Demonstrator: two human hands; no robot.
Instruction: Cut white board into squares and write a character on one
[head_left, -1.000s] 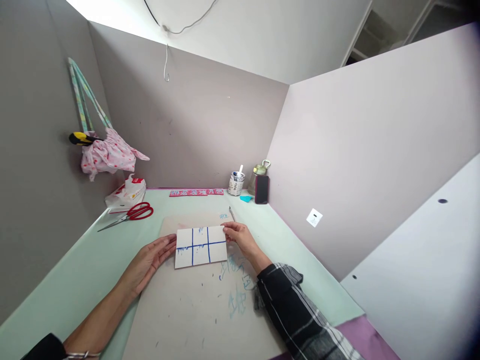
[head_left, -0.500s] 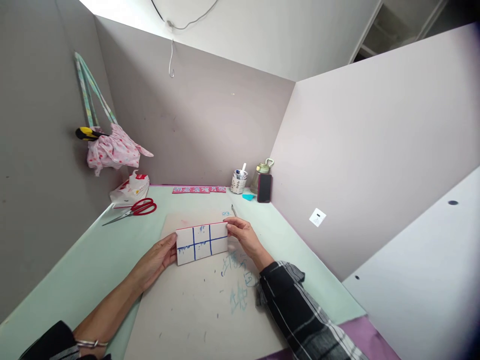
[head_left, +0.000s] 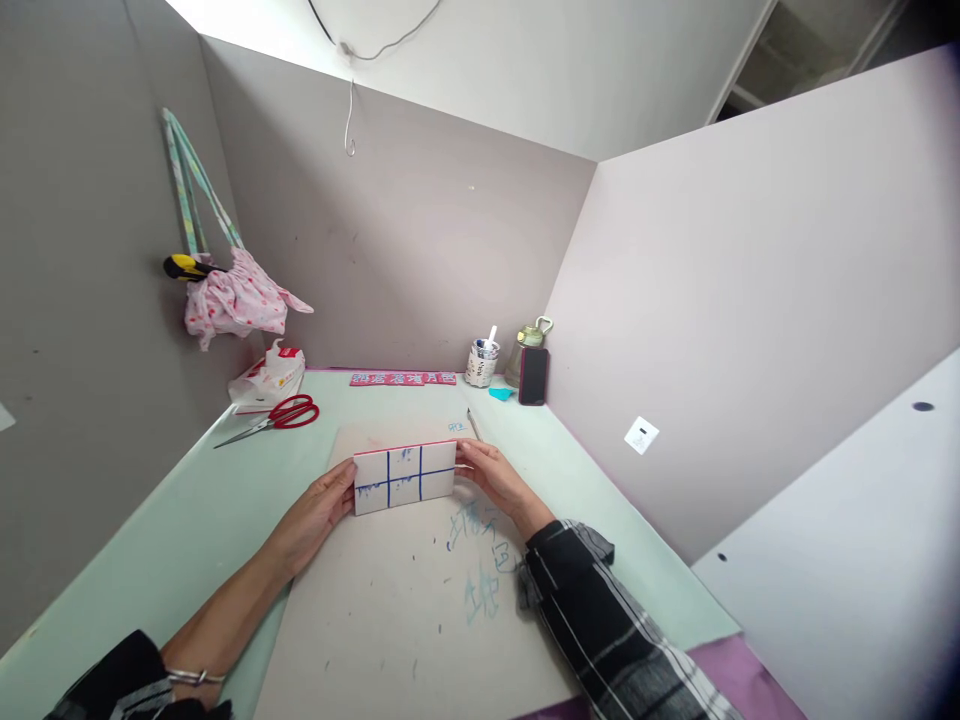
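Observation:
Between my two hands a white card (head_left: 405,478) with a red top edge stands tilted up, facing me. Blue lines split its face into several boxes, some with blue smudges. My left hand (head_left: 330,495) grips the left edge, thumb near the upper corner. At the upper right corner my right hand (head_left: 491,472) pinches the card. Beneath lies a large grey-beige board (head_left: 375,620) with blue-green handwriting and small dark marks. Just beyond my right hand is a thin pen or brush (head_left: 472,424), partly hidden.
Red-handled scissors (head_left: 281,418) lie at left by a plastic-wrapped packet (head_left: 268,378). Along the back are a pink lettered strip (head_left: 402,379), a pot of pens (head_left: 481,364), a blue scrap (head_left: 501,394), a bottle (head_left: 525,338) and a phone (head_left: 533,376). A pink bag (head_left: 238,298) hangs left.
The card is tilted slightly differently, its lower edge a little higher in view. Both hands keep their hold. The whole view has shifted slightly.

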